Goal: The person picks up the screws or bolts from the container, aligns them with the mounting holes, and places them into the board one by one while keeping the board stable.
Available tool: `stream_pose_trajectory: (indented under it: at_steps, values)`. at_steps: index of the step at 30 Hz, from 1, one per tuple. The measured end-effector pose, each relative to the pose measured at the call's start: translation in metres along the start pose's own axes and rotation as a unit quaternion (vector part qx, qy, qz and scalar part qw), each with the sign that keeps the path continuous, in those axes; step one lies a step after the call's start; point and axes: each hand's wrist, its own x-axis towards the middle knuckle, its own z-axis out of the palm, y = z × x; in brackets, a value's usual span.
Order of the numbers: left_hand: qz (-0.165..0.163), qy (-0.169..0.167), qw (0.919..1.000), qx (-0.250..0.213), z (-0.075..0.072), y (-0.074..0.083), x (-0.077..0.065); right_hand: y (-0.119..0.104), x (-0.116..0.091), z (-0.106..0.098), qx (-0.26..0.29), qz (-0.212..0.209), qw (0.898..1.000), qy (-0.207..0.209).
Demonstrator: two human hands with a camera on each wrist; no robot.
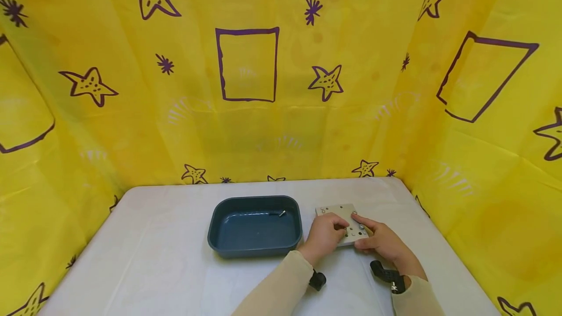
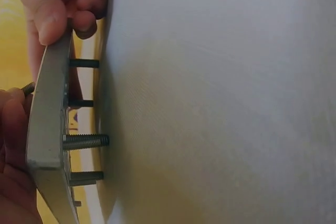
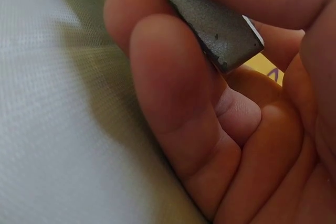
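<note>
A flat grey metal plate (image 1: 335,210) with several holes and screws is held above the white table by my right hand (image 1: 386,244), thumb and fingers gripping its right end. Over the plate's upper face, my left hand (image 1: 324,235) pinches a small screw (image 2: 28,88); its threaded tip shows beside the plate in the left wrist view. Several threaded shanks (image 2: 86,141) stick out from the underside, some thicker than others. In the right wrist view, the fingers curl below a corner of the plate (image 3: 231,40). The head of the pinched screw is hidden by my left fingers.
A dark blue tray (image 1: 254,253) stands just left of the plate, with a small metal screw (image 1: 282,213) inside near its right back corner. Yellow patterned curtains (image 1: 250,140) surround the white table (image 1: 167,267) at the back and sides.
</note>
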Motion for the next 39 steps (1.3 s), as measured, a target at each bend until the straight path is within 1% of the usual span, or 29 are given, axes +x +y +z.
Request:
stream_pose_trajectory:
  at_steps: [5, 8, 12, 15, 23, 26, 29, 30, 31, 32, 33, 34, 35, 36, 37, 38, 39]
  values:
    - [0.035, -0.013, 0.9978, 0.054, 0.002, -0.003, 0.003, 0.000, 0.001, 0.000, 0.007, -0.010, 1.000, -0.004]
    - [0.050, -0.015, 0.9961, 0.071, 0.002, -0.004, 0.003, 0.000, 0.001, 0.001, 0.017, -0.012, 1.000, -0.005]
    - [0.055, -0.018, 0.9955, 0.074, 0.001, -0.004, 0.003, 0.000, 0.001, 0.001, 0.025, -0.011, 1.000, -0.007]
    - [0.051, -0.022, 0.9957, 0.074, 0.001, -0.003, 0.003, 0.000, 0.001, 0.001, 0.021, -0.012, 1.000, -0.005]
    - [0.066, -0.010, 0.9939, 0.088, 0.001, -0.003, 0.004, 0.002, 0.003, 0.000, 0.016, -0.012, 1.000, -0.007]
    - [0.062, -0.014, 0.9948, 0.080, 0.001, -0.003, 0.005, 0.002, 0.002, -0.001, 0.011, -0.012, 1.000, -0.005]
    - [0.054, -0.017, 0.9966, 0.060, 0.000, -0.002, 0.005, 0.001, 0.002, -0.001, 0.000, -0.011, 1.000, -0.001]
    - [0.042, -0.015, 0.9980, 0.045, 0.000, -0.001, 0.004, 0.001, 0.002, -0.001, -0.003, -0.010, 1.000, 0.000]
    - [0.022, -0.010, 0.9995, 0.019, -0.001, 0.001, 0.004, 0.001, 0.002, -0.002, -0.009, -0.011, 1.000, 0.001]
    - [-0.006, -0.002, 0.9997, -0.022, -0.001, 0.003, 0.003, 0.000, 0.001, -0.001, -0.012, -0.009, 1.000, 0.003]
    - [-0.038, 0.010, 0.9968, -0.070, -0.003, 0.005, 0.002, 0.000, 0.001, -0.001, -0.012, -0.009, 1.000, 0.004]
    - [-0.070, 0.027, 0.9891, -0.127, -0.005, 0.008, 0.001, 0.000, 0.001, -0.001, -0.013, -0.007, 1.000, 0.005]
    - [-0.101, 0.050, 0.9758, -0.188, -0.008, 0.011, 0.000, 0.000, 0.001, -0.001, -0.013, -0.003, 1.000, 0.006]
    - [-0.128, 0.077, 0.9578, -0.246, -0.013, 0.015, -0.001, 0.000, 0.001, 0.000, -0.012, 0.001, 1.000, 0.008]
    - [-0.145, 0.103, 0.9382, -0.297, -0.019, 0.018, -0.002, 0.000, 0.001, 0.000, -0.012, 0.005, 1.000, 0.010]
    - [-0.155, 0.122, 0.9205, -0.337, -0.027, 0.021, -0.003, 0.000, 0.001, 0.001, -0.010, 0.011, 1.000, 0.012]
    - [-0.159, 0.135, 0.9091, -0.361, -0.037, 0.022, -0.003, 0.000, 0.001, 0.001, -0.009, 0.015, 1.000, 0.013]
